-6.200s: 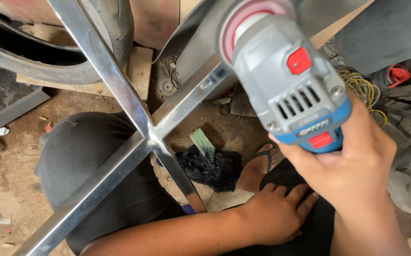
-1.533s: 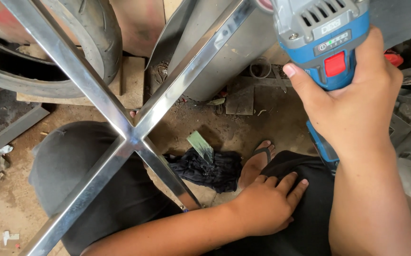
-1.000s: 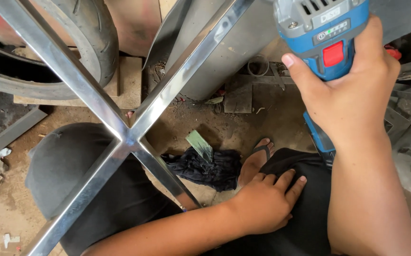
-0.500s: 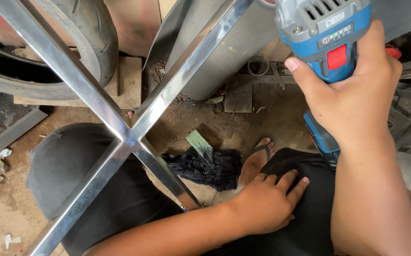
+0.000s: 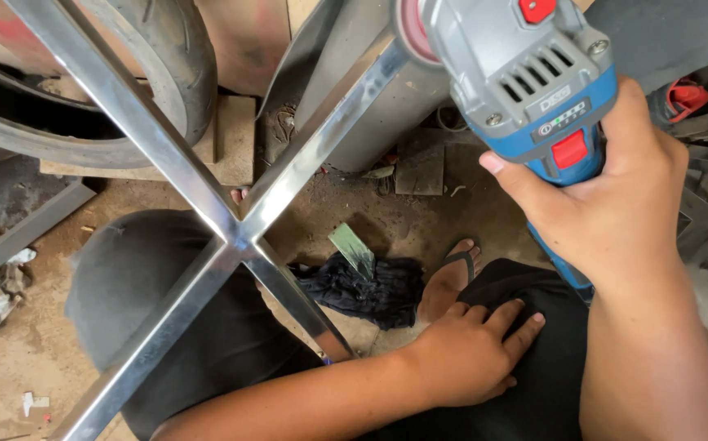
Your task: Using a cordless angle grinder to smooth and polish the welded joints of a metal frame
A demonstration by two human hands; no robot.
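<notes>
Wrapped firmly around the blue body of a grey-and-blue angle grinder, the right hand holds the tool high at the upper right, its pink disc close beside one polished arm of the steel cross frame. The left hand lies flat and open on the dark-trousered thigh, holding nothing. A black cloth sits on the dirt floor below the frame's joint, near a sandalled foot. Compared with half a second ago, the grinder has tilted leftward, bringing its disc towards the bar; six seconds back it was held lower, clear of the metal.
</notes>
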